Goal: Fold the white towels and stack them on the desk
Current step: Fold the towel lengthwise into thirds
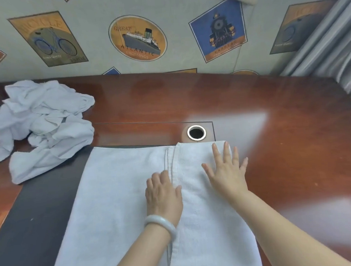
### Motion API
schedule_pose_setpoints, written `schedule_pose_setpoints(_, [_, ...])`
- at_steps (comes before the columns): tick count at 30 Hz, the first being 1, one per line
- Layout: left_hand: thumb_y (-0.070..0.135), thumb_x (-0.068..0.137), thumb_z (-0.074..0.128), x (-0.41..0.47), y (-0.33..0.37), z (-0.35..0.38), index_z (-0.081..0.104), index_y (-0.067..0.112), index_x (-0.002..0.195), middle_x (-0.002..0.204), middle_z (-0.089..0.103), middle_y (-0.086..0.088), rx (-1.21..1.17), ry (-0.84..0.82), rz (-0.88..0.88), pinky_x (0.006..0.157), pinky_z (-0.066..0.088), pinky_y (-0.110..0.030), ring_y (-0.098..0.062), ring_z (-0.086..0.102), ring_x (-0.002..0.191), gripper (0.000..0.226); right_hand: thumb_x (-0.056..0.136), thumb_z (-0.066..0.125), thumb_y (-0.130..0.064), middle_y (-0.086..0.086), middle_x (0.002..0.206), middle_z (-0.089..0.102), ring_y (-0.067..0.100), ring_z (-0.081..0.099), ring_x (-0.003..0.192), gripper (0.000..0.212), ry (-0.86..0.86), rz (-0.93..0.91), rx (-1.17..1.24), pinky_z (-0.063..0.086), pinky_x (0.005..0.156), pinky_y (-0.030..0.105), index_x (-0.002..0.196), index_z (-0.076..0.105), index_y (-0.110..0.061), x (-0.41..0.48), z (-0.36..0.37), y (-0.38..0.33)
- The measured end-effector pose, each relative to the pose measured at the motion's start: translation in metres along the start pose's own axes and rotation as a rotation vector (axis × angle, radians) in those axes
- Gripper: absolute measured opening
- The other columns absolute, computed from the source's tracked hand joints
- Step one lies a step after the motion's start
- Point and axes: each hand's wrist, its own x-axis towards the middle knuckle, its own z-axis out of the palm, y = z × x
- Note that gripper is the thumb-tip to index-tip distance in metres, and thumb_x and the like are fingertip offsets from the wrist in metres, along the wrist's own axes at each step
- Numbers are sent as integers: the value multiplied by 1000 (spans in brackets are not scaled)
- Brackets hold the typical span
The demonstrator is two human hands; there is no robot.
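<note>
My right hand (227,170), fingers spread, presses flat the folded-over flap of the white towel (116,189) at the desk's (285,135) near edge to set the crease, while my left hand (163,196) curls at the hem, pinching or not I cannot tell.

The desk (273,115) is shiny red-brown wood with a dark patch (40,204). A flat towel (116,189) lies at 6 o'clock. A heap of crumpled towels (45,125) sits at 10 o'clock. A round hole (196,132) with a metal ring is near the middle, just past the flat towel.
</note>
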Motion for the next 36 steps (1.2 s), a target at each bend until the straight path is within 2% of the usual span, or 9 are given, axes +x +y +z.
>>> schedule_pose_setpoints(4, [39, 93, 61, -42, -5, 8, 40, 8, 120, 126, 44, -9, -197, -150, -221, 95, 39, -29, -25, 47, 115, 46, 95, 13, -56, 0, 164, 10, 18, 1, 152, 69, 196, -110, 43, 3, 121, 52, 156, 19, -26, -66, 10, 21])
schedule_pose_setpoints(8, [50, 91, 60, -38, -4, 9, 47, 6, 119, 123, 54, -10, -196, -262, -352, 89, 46, -34, -29, 55, 112, 53, 96, 15, -50, 0, 163, 18, 16, 6, 151, 65, 135, -74, 47, 9, 120, 50, 155, 26, -22, -106, 31, 39])
schedule_pose_setpoints(16, [25, 103, 42, -50, -11, 9, 40, 14, 116, 121, 57, -4, -238, -137, -124, 82, 48, -36, -23, 57, 98, 17, 96, 13, -61, 0, 165, -1, 18, 1, 152, 74, 117, -41, -34, 5, 122, 52, 158, 2, -21, -112, 45, 33])
schedule_pose_setpoints(20, [14, 101, 45, -54, -12, 8, 15, 28, 148, 122, 50, -4, -305, -97, -161, 74, 45, -29, -15, 53, 85, 58, 96, 15, -60, 2, 165, 3, 27, 6, 152, 72, 97, -14, -83, 6, 118, 61, 158, 8, -22, -109, 45, 31])
schedule_pose_setpoints(23, [20, 102, 44, -68, -6, 15, -3, 38, 154, 118, 32, -3, -7, -51, -16, 72, 46, -23, -14, 49, 86, 72, 96, 24, -54, 9, 163, 18, 35, 12, 149, 66, 119, -58, -152, 7, 114, 65, 154, 25, -23, -116, 44, 24])
schedule_pose_setpoints(28, [42, 87, 67, -87, -19, 45, 47, 26, 146, 107, 50, -14, 195, 22, 172, 61, 51, -26, -18, 52, 74, 64, 99, 26, -45, 5, 163, 19, 27, 10, 151, 61, 167, -135, -110, 15, 117, 58, 155, 27, -21, -135, 50, 18])
schedule_pose_setpoints(32, [44, 97, 51, -86, -27, 43, 33, 27, 152, 118, 46, -11, 178, 31, 197, 74, 52, -24, -15, 53, 86, 60, 103, 39, -31, -12, 162, 11, 9, 0, 151, 54, 90, -118, 354, 8, 123, 40, 154, 25, -28, -129, 34, 24])
schedule_pose_setpoints(34, [41, 102, 41, -87, -27, 38, 20, 28, 156, 129, 35, -8, 148, -14, 173, 87, 49, -22, -14, 49, 99, 59, 95, 45, 1, -14, 154, 31, 6, 20, 146, 58, 91, 70, 764, 20, 121, 31, 147, 42, -24, -138, 18, 46])
schedule_pose_setpoints(36, [38, 102, 44, -91, -28, 35, 24, 25, 155, 138, 32, -10, 134, 0, 154, 95, 46, -26, -19, 45, 113, 58, 74, 35, 22, -8, 134, 47, 18, 46, 128, 77, 152, 239, 781, 41, 108, 35, 134, 53, -22, -161, 13, 75])
